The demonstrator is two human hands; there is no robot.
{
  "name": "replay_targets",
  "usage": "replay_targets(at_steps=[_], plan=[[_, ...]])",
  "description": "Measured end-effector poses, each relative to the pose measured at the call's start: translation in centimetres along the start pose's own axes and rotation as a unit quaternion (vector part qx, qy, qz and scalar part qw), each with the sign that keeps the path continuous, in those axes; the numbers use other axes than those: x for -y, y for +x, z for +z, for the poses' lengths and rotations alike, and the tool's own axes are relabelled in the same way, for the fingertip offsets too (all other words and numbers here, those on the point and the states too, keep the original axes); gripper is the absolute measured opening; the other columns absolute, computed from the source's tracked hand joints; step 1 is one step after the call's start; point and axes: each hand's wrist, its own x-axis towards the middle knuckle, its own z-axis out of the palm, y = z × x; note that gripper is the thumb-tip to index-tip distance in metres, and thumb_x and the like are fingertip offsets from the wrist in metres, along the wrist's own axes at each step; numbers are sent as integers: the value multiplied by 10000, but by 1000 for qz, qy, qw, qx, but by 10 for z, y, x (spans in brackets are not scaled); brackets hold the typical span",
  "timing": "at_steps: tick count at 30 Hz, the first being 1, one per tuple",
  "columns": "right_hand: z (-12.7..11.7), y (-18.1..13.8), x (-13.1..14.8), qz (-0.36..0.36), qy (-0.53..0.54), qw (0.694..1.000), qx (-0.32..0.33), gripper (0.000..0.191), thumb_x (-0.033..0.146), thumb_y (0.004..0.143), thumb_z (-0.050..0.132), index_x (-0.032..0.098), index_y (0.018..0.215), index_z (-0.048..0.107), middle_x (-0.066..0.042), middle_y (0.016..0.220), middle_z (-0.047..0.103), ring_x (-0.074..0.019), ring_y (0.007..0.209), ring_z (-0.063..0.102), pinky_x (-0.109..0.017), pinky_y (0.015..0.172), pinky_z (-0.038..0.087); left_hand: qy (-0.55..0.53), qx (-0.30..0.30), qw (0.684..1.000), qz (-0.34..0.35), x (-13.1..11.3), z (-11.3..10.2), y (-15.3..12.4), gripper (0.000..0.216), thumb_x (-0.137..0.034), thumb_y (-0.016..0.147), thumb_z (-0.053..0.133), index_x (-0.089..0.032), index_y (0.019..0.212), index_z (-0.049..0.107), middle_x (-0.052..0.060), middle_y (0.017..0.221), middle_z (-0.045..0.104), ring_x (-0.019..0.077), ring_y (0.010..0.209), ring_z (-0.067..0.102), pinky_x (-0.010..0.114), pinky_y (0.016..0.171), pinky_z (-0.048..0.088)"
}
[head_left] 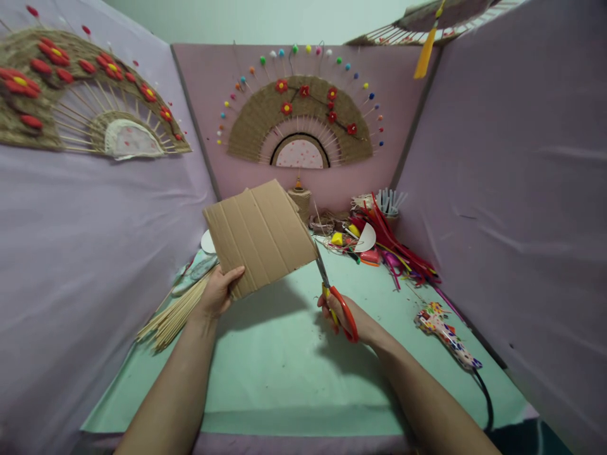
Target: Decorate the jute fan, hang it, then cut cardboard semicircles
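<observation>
My left hand (222, 289) grips a piece of brown corrugated cardboard (260, 240) by its lower left corner, thumb on the near face. The cardboard is held up, tilted, above the table. My right hand (339, 313) is closed round the red and yellow handles of a pair of scissors (348, 315). The blades point up and away, their tips at the cardboard's right corner. Whether the blades are around the edge or just beside it, I cannot tell. The fingers of my left hand behind the cardboard are hidden.
Thin wooden sticks (177, 313) lie at left. A flower-patterned glue gun (448, 338) with a black cable rests at right. Behind are a twine spool (300, 201), red strips (386, 234) and a white half-disc (366, 238). Decorated fans (303, 120) hang on the walls around the mint-green table (284, 392).
</observation>
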Motion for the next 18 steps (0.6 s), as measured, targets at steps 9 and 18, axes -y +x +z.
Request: replay_targets(at_steps=[9, 18], plan=[[2, 0, 0, 3, -77, 996, -45, 596, 783, 841, 330, 213, 808, 501, 57, 491, 460, -114, 382, 464, -234, 403, 358, 12, -7, 1000, 0, -3, -3, 0, 683, -310, 593, 824, -155, 1216, 592, 110, 999, 752, 304, 997, 698, 397, 852, 589], [7, 0, 2, 29, -54, 997, -48, 611, 833, 787, 322, 240, 652, 384, 63, 435, 392, -135, 317, 446, -252, 340, 299, 8, 4, 1000, -1, -5, -3, -1, 697, -296, 601, 815, -156, 1243, 580, 109, 994, 753, 289, 943, 714, 373, 806, 602]])
